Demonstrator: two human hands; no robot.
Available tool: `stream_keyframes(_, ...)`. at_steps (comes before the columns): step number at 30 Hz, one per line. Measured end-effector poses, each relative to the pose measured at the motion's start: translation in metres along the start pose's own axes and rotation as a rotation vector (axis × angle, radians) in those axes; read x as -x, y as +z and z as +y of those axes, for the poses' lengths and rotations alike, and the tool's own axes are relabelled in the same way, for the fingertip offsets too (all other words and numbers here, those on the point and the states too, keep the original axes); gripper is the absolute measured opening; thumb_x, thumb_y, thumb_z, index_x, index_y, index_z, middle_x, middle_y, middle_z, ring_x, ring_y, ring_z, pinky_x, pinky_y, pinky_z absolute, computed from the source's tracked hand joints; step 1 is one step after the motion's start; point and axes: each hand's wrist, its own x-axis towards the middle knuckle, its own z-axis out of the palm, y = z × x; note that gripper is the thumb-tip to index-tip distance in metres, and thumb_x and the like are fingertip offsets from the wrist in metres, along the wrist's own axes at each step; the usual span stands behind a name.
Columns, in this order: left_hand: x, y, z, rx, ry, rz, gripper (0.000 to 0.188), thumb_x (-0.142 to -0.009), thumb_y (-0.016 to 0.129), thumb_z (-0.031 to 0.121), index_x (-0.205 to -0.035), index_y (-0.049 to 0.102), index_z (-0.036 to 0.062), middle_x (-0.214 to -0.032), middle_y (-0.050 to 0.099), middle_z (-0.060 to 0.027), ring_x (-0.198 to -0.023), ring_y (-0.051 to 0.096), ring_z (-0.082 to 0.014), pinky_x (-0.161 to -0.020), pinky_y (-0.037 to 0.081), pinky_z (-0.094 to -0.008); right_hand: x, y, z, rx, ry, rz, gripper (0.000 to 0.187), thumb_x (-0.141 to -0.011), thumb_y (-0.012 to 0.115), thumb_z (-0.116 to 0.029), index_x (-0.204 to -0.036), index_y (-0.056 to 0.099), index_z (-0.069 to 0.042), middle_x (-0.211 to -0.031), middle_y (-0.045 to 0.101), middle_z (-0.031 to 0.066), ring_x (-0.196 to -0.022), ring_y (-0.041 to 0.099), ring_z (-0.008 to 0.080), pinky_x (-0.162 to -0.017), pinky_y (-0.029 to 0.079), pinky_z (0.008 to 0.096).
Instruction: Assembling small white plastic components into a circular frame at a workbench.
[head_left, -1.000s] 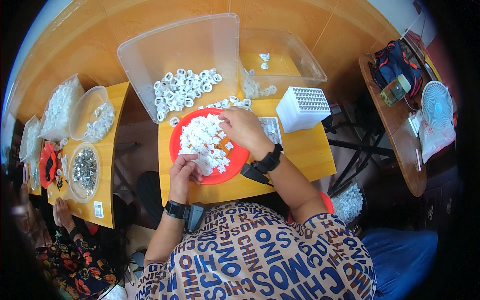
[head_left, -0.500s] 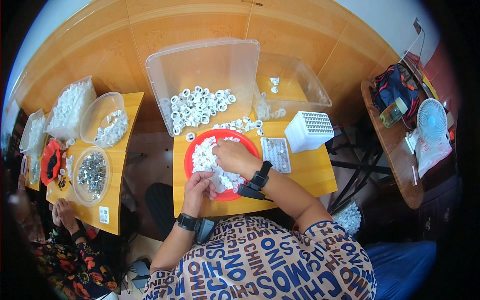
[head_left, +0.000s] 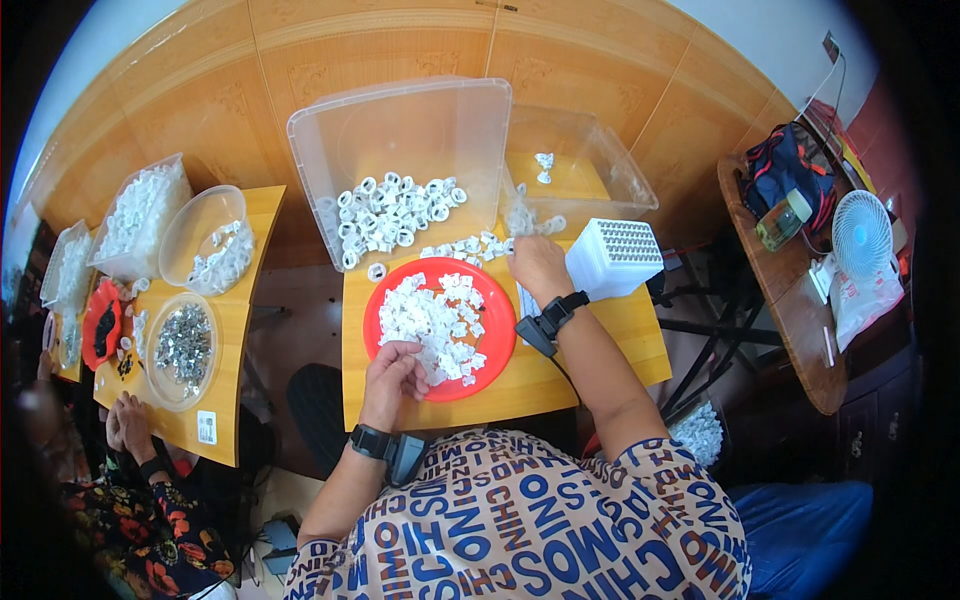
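Observation:
A red round plate (head_left: 497, 340) on my small wooden desk (head_left: 620, 330) carries a heap of small white plastic pieces (head_left: 430, 315). My left hand (head_left: 392, 368) rests on the plate's near left rim, fingers curled over some pieces. My right hand (head_left: 536, 265) has reached past the plate's far right edge to loose white pieces (head_left: 468, 247) lying on the desk, beside a white perforated block (head_left: 613, 257). Whether it pinches a piece is hidden. Both wrists wear dark bands.
A clear tub (head_left: 400, 150) tilted at the desk's back holds several white rings (head_left: 385, 215); a second clear tub (head_left: 575, 165) stands behind right. On the left another person (head_left: 125, 425) works at a desk with bowls and bags. A side table (head_left: 790, 300) with a fan (head_left: 862, 233) is right.
My right hand has left the heap on the plate and moved up and right to the loose pieces by the white block. My left hand stays at the plate's near rim.

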Motion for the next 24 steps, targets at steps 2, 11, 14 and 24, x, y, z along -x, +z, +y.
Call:
stream_keyframes(2,0.001,0.003,0.002,-0.023,0.002,0.008,0.019,-0.091,0.043,0.010,-0.104,0.055,0.0047,-0.072,0.060,-0.0052,-0.054,0.057,-0.0127,-0.050,0.047,-0.0231,-0.001,0.011,0.008,0.025,-0.068,0.072,0.016,-0.077,0.058,-0.015,-0.081,0.068,-0.004,-0.084,0.066,0.0166,-0.080,0.065,0.0328,-0.071,0.050,0.0436)
stream_keyframes(11,-0.005,0.028,0.038,0.018,0.050,-0.057,0.027,-0.094,0.042,0.021,-0.112,0.053,0.0044,-0.081,0.062,-0.0087,-0.064,0.061,-0.0143,-0.056,0.047,-0.0229,0.071,-0.062,-0.052,-0.548,-0.642,0.363,0.008,-0.077,0.067,-0.012,-0.085,0.067,-0.010,-0.082,0.060,0.0057,-0.076,0.060,0.0238,-0.064,0.050,0.0361)
stream_keyframes(14,-0.006,0.031,0.038,0.113,0.034,-0.173,0.038,-0.098,0.038,0.031,-0.121,0.050,0.0041,-0.086,0.062,-0.0109,-0.068,0.061,-0.0156,-0.058,0.048,-0.0251,0.102,-0.082,-0.074,-0.635,-0.796,0.424,0.015,-0.072,0.070,-0.005,-0.085,0.067,-0.010,-0.082,0.058,0.0033,-0.074,0.059,0.0207,-0.063,0.050,0.0316)
stream_keyframes(24,0.000,0.040,0.022,0.398,0.002,-0.335,0.027,-0.097,0.043,0.019,-0.116,0.052,0.0012,-0.087,0.063,-0.0096,-0.072,0.062,-0.0162,-0.067,0.052,-0.0260,0.122,-0.068,-0.069,-0.739,-0.712,0.304,0.025,-0.071,0.070,-0.006,-0.095,0.067,-0.009,-0.084,0.060,0.0049,-0.074,0.061,0.0227,-0.065,0.051,0.0313)
